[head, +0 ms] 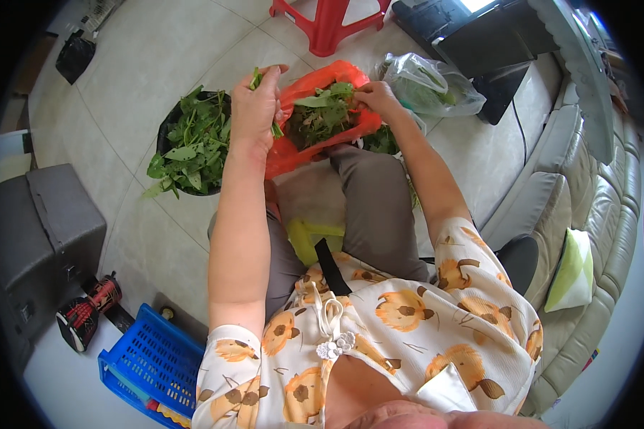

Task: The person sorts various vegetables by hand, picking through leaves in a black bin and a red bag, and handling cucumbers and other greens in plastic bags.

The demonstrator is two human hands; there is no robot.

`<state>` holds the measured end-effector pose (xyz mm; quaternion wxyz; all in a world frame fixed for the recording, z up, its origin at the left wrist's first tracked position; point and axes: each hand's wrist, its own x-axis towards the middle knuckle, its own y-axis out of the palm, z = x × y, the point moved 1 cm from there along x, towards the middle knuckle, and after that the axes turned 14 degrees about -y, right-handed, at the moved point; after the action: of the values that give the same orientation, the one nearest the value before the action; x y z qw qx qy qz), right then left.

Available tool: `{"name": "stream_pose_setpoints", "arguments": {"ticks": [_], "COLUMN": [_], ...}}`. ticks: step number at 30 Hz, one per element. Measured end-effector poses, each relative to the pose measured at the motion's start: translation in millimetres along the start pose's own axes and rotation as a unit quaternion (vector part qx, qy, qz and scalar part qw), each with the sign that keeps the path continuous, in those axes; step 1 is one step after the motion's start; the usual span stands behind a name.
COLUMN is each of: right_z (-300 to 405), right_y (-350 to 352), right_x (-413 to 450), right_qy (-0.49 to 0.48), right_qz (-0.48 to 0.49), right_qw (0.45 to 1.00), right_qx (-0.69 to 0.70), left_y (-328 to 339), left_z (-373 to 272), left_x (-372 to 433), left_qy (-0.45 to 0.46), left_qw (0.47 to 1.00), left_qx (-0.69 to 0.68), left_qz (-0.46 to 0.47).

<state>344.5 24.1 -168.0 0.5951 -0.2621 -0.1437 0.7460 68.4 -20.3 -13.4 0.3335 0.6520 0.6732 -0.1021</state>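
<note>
My left hand (256, 104) is closed around a small bunch of green stems (256, 79), whose ends stick out above and below the fist. Just left of it, a dark round container (165, 134) is heaped with leafy greens (193, 142), some hanging over the rim. Between my hands lies an opened red plastic bag (287, 155) with leaves and trimmings (314, 120) inside. At the bag's right side, my right hand (378, 101) pinches a leafy green sprig (330, 96) over the opening. The fingertips partly hide its end.
A clear plastic bag (443, 86) with greens lies beyond my right hand. More greens (381, 140) sit beside my right knee. A red plastic stool (327, 27) stands ahead. To the right runs a leather sofa (553, 155); at lower left are a blue plastic basket (155, 354) and a grey box (48, 214).
</note>
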Motion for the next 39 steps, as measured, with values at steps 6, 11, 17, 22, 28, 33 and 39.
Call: {"name": "stream_pose_setpoints", "arguments": {"ticks": [6,11,17,22,28,33,39], "right_z": [87,133,176,191,206,223,231], "right_y": [-25,-16,15,31,42,54,66], "right_x": [-34,-65,-122,-141,-135,-108,-74], "right_qy": [0.000,-0.029,-0.086,-0.130,-0.248,-0.262,-0.161], "right_qz": [-0.076,-0.118,-0.068,-0.089,-0.125,-0.149,-0.040], "right_qw": [0.893,0.773,0.798,0.839,0.849,0.898,0.868], "right_qx": [0.443,0.623,0.593,0.520,0.449,0.321,0.469], "left_y": [-6,7,27,38,25,10,1], "left_z": [6,18,33,25,21,13,3], "left_x": [-6,-20,-61,-88,-86,-70,-52], "left_qy": [0.013,0.035,0.090,0.084,0.062,0.073,0.033], "left_qw": [1.000,0.999,0.992,0.994,0.996,0.994,0.985], "left_qx": [-0.003,0.029,0.081,0.056,-0.046,-0.081,-0.160], "left_qz": [-0.015,-0.016,0.035,0.051,0.051,0.006,0.054]}}
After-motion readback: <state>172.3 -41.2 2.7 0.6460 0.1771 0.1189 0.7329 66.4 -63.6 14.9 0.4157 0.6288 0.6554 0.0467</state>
